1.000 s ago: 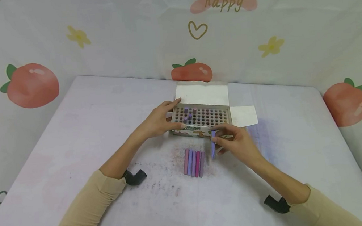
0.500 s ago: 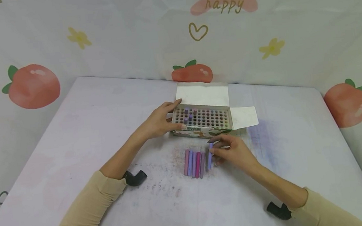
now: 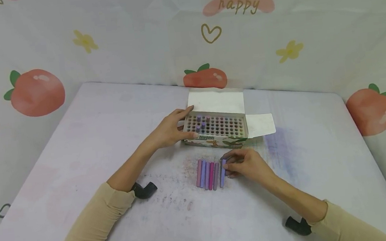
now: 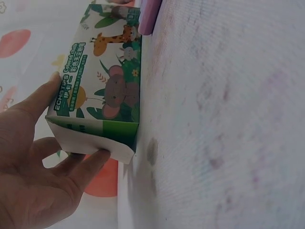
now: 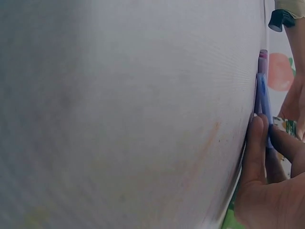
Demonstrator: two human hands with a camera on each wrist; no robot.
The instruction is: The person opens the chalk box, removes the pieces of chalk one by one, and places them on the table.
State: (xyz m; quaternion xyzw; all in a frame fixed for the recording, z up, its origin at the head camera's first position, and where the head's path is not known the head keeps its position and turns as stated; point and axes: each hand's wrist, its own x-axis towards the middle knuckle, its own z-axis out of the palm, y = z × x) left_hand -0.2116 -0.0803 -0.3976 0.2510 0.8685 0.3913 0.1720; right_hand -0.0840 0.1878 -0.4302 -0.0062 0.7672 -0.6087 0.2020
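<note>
A cardboard chalk box (image 3: 224, 142) printed with animals stands at mid-table, its lid folded back. A few purple and pink chalks (image 3: 203, 125) poke up from its grid of holes. My left hand (image 3: 169, 129) grips the box's left end, thumb at the front top edge and fingertips against the end flap (image 4: 90, 143). Between thumb and fingers, my right hand (image 3: 251, 164) pinches a blue-violet chalk stick (image 3: 223, 177), held at its far end close over the table. Just left of it lies a row of several pink, purple and magenta chalk sticks (image 3: 211, 175).
A white side flap (image 3: 260, 124) sticks out from the box's right end. Blue chalk smears (image 3: 281, 147) mark the white tabletop to the right, and coloured dust surrounds the row. A printed cloth (image 3: 130, 45) hangs behind the table. Black wrist fittings (image 3: 144, 190) show at both sleeves.
My right hand has brought the blue-violet chalk from the box's front down and left, beside the row on the table. The left hand stays on the box.
</note>
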